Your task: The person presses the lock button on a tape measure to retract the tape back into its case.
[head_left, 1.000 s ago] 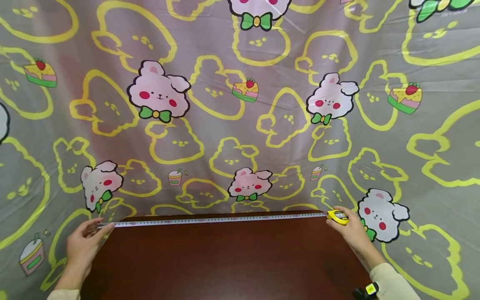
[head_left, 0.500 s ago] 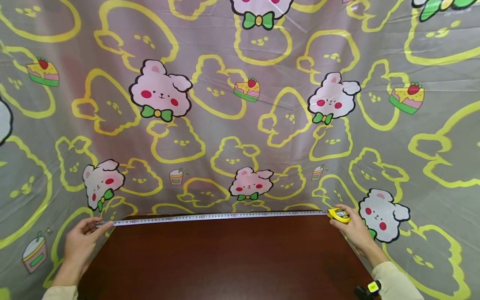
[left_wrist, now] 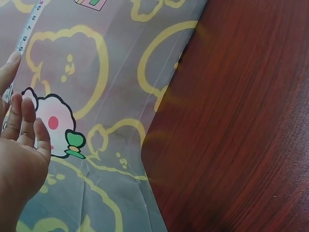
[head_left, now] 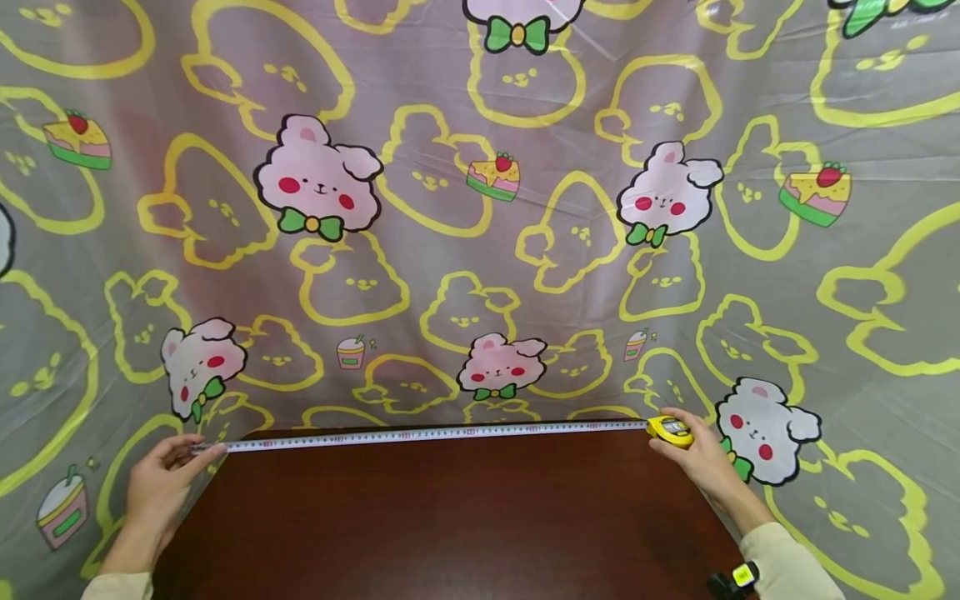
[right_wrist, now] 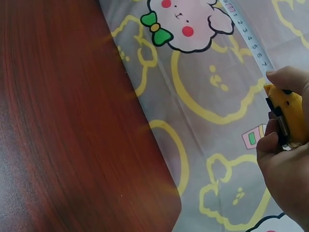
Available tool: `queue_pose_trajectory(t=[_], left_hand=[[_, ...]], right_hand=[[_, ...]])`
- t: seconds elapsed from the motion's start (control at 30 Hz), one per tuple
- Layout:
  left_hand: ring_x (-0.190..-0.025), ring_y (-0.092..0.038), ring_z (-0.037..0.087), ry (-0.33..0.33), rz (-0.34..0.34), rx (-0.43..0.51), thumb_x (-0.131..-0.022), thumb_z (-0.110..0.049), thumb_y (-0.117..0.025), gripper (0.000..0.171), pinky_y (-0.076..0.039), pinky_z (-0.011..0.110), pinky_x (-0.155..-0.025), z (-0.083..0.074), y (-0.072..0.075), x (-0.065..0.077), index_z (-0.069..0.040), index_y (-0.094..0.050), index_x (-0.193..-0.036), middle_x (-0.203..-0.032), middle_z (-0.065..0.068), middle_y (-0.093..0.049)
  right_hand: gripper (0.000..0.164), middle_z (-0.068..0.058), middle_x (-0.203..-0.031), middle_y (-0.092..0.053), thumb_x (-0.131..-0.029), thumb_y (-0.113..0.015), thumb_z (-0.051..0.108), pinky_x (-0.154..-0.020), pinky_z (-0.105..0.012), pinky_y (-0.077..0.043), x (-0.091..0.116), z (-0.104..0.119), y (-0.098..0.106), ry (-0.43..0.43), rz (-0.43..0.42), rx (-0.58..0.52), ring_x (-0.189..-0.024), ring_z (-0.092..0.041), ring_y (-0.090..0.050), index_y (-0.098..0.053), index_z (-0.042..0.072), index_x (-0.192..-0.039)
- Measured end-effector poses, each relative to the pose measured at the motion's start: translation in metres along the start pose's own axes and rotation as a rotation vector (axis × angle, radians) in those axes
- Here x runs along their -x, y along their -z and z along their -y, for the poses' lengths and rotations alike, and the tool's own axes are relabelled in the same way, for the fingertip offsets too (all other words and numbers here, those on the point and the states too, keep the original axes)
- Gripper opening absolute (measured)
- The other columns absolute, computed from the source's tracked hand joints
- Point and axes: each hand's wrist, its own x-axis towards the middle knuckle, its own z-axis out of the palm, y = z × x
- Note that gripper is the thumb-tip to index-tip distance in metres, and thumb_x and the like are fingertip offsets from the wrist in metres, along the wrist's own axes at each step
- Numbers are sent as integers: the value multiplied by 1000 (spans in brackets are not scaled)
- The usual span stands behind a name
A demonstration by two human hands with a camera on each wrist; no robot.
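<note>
A white tape measure blade (head_left: 435,434) stretches nearly straight across the far side of the dark brown table. Its free end sits between the thumb and fingers of my left hand (head_left: 159,483), which pinches it near the table's far left corner. The yellow tape measure case (head_left: 670,431) is gripped in my right hand (head_left: 708,462) by the far right corner. Up close in the right wrist view, the thumb lies by the blade's mouth and fingers curl under the case (right_wrist: 289,113). In the left wrist view the blade (left_wrist: 26,29) runs up from the thumb; its tip is hidden.
The reddish-brown wooden table (head_left: 450,517) fills the lower middle. A grey curtain (head_left: 420,250) with yellow outlines and white rabbits hangs around its back and sides. A black strap with a yellow-lit device (head_left: 738,577) is at the right wrist.
The right hand and case shift slightly right, then slightly back left. My left hand moves only a little, and the blade stays stretched between both hands.
</note>
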Motion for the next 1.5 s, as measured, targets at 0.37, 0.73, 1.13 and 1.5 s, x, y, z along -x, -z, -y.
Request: queue_pose_trajectory(t=[0.37, 0.73, 1.13, 1.5], left_hand=[[-80, -54, 0, -56, 16, 2, -87, -27, -87, 23, -45, 14, -65, -2, -2, 2, -19, -70, -100, -85, -23, -62], [-80, -55, -1, -66, 33, -21, -87, -27, -87, 24, -46, 15, -64, 5, -3, 4, -19, -70, -101, -84, -25, -62], [-82, -55, -5, -93, 70, -60, -91, -31, -83, 36, -46, 13, -66, 2, -8, 5, -7, -66, -111, -89, -26, -60], [-84, -54, -4, -82, 85, -87, -92, -36, -82, 46, -44, 13, -68, 2, -13, 8, -2, -63, -117, -92, -23, -60]], right_hand=[[67, -27, -141, -37, -93, -81, 24, -77, -25, -50, -3, 5, -9, 38, 4, 32, -109, -38, -49, -47, 1, -146], [67, -21, -136, -44, -89, -85, 29, -75, -29, -52, -3, 6, -19, 34, 10, 53, -105, -35, -52, -51, 7, -143], [65, -19, -130, -51, -87, -87, 23, -71, -31, -54, -4, 8, -25, 42, 47, 15, -96, -29, -55, -52, 5, -139], [63, -18, -120, -54, -85, -88, 23, -67, -31, -53, 1, 13, -28, 67, 53, 50, -89, -27, -56, -54, 6, -136]])
